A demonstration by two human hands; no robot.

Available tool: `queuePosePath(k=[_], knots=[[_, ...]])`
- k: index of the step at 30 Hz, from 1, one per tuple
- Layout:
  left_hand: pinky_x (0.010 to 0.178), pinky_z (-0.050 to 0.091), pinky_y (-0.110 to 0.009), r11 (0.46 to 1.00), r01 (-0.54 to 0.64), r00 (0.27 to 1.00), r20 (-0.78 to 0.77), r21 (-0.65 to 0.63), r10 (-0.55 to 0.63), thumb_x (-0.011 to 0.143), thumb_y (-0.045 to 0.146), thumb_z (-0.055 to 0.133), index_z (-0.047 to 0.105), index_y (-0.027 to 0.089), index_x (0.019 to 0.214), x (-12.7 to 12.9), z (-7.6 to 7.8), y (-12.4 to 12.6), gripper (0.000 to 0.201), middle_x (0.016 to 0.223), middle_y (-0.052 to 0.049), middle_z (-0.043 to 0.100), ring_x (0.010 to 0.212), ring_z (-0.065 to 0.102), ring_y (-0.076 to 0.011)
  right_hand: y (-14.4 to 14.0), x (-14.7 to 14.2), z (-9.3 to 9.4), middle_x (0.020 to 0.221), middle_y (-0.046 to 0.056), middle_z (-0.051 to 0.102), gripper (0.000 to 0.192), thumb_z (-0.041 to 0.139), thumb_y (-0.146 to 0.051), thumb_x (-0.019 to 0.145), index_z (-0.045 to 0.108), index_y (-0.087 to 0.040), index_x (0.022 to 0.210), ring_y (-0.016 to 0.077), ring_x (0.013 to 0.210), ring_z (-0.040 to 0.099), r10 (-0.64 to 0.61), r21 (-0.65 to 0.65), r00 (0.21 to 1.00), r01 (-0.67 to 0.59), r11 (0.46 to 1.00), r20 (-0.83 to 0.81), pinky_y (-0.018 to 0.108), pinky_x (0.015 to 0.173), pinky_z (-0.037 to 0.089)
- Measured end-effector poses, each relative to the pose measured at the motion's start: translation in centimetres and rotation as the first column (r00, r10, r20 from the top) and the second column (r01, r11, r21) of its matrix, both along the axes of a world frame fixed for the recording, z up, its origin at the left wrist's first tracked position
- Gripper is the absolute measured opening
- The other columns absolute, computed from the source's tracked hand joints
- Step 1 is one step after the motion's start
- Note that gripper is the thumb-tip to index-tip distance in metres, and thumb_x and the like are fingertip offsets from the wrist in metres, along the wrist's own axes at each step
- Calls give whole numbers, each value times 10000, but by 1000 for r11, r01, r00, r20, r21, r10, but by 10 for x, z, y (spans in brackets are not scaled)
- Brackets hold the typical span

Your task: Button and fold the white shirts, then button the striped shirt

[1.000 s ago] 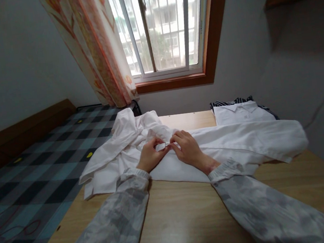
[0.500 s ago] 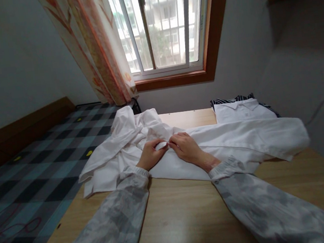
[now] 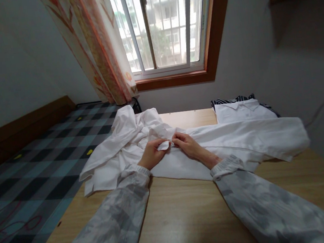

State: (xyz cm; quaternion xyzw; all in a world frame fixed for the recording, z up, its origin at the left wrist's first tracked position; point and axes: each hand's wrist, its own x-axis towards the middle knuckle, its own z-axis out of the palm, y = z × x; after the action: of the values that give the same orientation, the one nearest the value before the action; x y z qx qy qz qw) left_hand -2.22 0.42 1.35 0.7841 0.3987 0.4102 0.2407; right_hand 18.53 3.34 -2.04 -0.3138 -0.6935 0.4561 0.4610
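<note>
A white shirt (image 3: 240,138) lies spread across the wooden table, smooth on the right and bunched up on the left. My left hand (image 3: 154,153) pinches a small fold of its cloth between thumb and fingers near the middle. Close beside it, my right hand (image 3: 188,145) has thumb and fingertips closed on the edge of the same white cloth. A narrow gap separates the two sets of fingertips. Whether a button sits between them is too small to make out.
Folded clothes, a white collared shirt (image 3: 238,111) and a black striped piece (image 3: 232,99), lie at the table's (image 3: 178,217) back right. A bed with a checked cover (image 3: 62,148) adjoins on the left. Behind are a window (image 3: 165,27) and a flowered curtain (image 3: 95,47).
My right hand's fingertips have drawn slightly right, apart from the left hand's. More of the pinched white cloth shows between them. The rest of the shirt lies as before.
</note>
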Motion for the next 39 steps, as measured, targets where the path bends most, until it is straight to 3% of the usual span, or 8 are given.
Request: queuePosePath(k=[7, 12, 19, 28, 32, 35, 39], knots=[[819, 589, -328, 1000, 28, 999, -22, 6, -28, 999, 402, 685, 811, 180, 965, -4, -4, 3, 258, 941, -61, 829, 867, 746, -225, 1, 1, 0, 760, -45, 531, 245, 643, -430, 959, 584, -226, 837, 153, 718, 458, 29, -16, 999, -29, 999, -28, 285, 677, 369], [861, 589, -345, 997, 60, 994, -95, 55, -55, 948, 279, 663, 810, 207, 1036, -7, -7, 5, 186, 997, -59, 829, 912, 760, -233, -3, 1, 4, 775, -39, 561, 230, 608, -411, 959, 577, -223, 830, 160, 745, 489, -3, 23, 999, 2, 1000, 53, 286, 700, 391], [833, 572, -334, 990, 94, 986, -146, 103, -79, 863, 152, 646, 829, 204, 1105, -10, -10, 5, 308, 994, -69, 825, 897, 764, -238, -11, 1, 9, 781, -27, 596, 293, 606, -464, 1017, 600, -218, 856, 161, 733, 503, -57, 113, 992, 45, 993, 110, 297, 701, 386], [846, 561, -350, 979, 54, 976, -218, 195, -10, 867, 113, 635, 844, 231, 1210, -12, -12, 4, 419, 995, -70, 791, 887, 727, -233, 9, -6, -7, 757, -29, 611, 293, 747, -474, 843, 633, -206, 812, 152, 718, 536, 9, -194, 985, -43, 980, -171, 295, 716, 433], [856, 545, -358, 957, 29, 960, -273, 290, 54, 795, 49, 639, 873, 268, 1114, -12, -11, -1, 452, 875, -40, 688, 841, 666, -226, 8, -5, -6, 736, -34, 614, 294, 806, -450, 791, 651, -200, 782, 138, 693, 519, -80, -200, 970, 34, 979, -229, 283, 678, 408], [837, 546, -346, 957, -36, 981, -173, 289, 90, 771, 45, 663, 868, 265, 1039, -10, -10, -1, 402, 831, -23, 648, 823, 650, -217, 7, -4, -5, 720, -34, 627, 352, 833, -521, 812, 669, -210, 816, 138, 665, 524, -127, -185, 959, 81, 979, -252, 281, 644, 412], [929, 560, -368, 937, -267, 962, 117, 226, 246, 808, 52, 592, 817, 225, 1137, -10, -8, 6, 434, 1035, -49, 760, 983, 707, -238, 7, -5, -3, 682, -29, 654, 469, 829, -668, 825, 657, -234, 871, 153, 625, 561, -206, -203, 925, 146, 968, -319, 295, 633, 459]])
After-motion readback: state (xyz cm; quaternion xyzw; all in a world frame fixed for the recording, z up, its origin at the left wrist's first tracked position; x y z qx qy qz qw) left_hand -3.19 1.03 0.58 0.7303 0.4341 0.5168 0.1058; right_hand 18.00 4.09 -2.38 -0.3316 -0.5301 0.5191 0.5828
